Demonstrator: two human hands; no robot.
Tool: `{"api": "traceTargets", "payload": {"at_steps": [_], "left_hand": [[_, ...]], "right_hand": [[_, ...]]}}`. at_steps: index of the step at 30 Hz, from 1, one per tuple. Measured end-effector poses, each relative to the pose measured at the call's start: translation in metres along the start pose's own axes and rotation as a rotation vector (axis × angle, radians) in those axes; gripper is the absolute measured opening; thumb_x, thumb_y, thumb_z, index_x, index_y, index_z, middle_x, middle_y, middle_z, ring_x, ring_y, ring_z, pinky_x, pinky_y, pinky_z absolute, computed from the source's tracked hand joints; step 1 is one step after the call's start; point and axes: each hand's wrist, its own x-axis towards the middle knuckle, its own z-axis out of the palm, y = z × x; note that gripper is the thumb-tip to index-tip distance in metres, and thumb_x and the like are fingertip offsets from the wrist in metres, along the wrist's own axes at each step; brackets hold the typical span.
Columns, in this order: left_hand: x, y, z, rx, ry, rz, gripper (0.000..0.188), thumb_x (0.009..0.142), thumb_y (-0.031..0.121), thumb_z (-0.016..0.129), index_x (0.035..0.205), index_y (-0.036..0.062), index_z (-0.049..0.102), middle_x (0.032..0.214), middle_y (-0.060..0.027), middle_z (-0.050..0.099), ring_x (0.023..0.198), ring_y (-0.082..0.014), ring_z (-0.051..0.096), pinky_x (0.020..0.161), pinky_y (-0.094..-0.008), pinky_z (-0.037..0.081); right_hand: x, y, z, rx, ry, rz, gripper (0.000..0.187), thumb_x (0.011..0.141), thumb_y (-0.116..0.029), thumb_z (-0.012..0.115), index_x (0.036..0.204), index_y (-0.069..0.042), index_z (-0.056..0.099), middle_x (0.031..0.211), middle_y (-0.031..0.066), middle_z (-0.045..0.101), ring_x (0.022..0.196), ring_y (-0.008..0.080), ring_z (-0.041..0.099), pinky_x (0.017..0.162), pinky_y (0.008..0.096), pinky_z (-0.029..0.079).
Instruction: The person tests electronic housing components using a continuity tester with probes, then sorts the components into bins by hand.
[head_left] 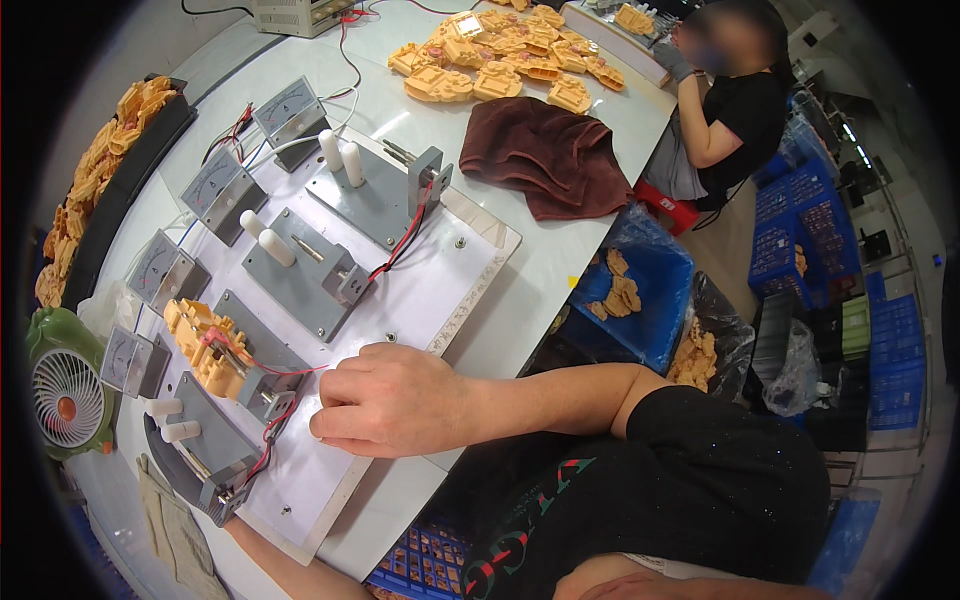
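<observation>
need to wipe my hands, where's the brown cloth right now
In the head view, the brown cloth lies in the upper half, right of centre, on the white table near its right edge, below the pile of yellow parts.

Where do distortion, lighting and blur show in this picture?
Head view: fisheye distortion makes the black tray at left look bowed, and the corners are black; head view: the board is brightly lit, while the area around the blue crates is dimmer; head view: the co-worker's head is blurred, but the right hand looks fairly sharp.
</observation>
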Motion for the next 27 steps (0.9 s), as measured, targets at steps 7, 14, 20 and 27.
{"api": "traceTargets", "payload": {"at_steps": [7, 14, 20, 27], "left_hand": [[0.005, -0.011, -0.009, 0.096, -0.013, -0.096, 0.106, 0.075, 0.057, 0.064, 0.159, 0.001, 0.031, 0.149, -0.0158, 0.049, 0.136, -0.0276, 0.051, 0.114, -0.0428, 0.044], [0.002, -0.019, -0.012, 0.137, -0.032, 0.021, 0.062, 0.098, 0.025, 0.051, 0.154, -0.0001, 0.041, 0.146, -0.0141, 0.053, 0.134, -0.0258, 0.052, 0.113, -0.0405, 0.042], [0.009, -0.033, -0.018, 0.163, -0.007, 0.026, 0.057, 0.103, 0.024, 0.044, 0.154, 0.0003, 0.04, 0.149, -0.0138, 0.051, 0.136, -0.0248, 0.05, 0.116, -0.04, 0.039], [0.006, -0.043, -0.019, -0.004, 0.011, -0.105, 0.057, 0.103, 0.025, 0.043, 0.154, 0.0, 0.041, 0.15, -0.0135, 0.05, 0.137, -0.0255, 0.049, 0.118, -0.0406, 0.037]], "right_hand": [[0.0, 0.0, 0.001, 0.017, 0.015, -0.003, 0.011, 0.086, -0.02, 0.075, 0.086, -0.015, 0.065, 0.079, 0.0006, 0.053, 0.071, 0.0189, 0.059, 0.066, 0.0352, 0.048], [-0.001, 0.0, 0.001, 0.001, -0.002, -0.001, 0.011, 0.086, -0.02, 0.075, 0.086, -0.016, 0.065, 0.079, 0.0003, 0.053, 0.072, 0.018, 0.06, 0.066, 0.0347, 0.048], [-0.001, -0.001, 0.002, 0.0, 0.004, 0.006, 0.01, 0.086, -0.02, 0.075, 0.088, -0.017, 0.065, 0.079, -0.0002, 0.053, 0.072, 0.0178, 0.06, 0.067, 0.0344, 0.048], [-0.001, 0.0, 0.002, 0.006, 0.006, -0.002, 0.01, 0.085, -0.019, 0.075, 0.088, -0.018, 0.066, 0.079, -0.0002, 0.053, 0.072, 0.0184, 0.06, 0.067, 0.0347, 0.048]]}}
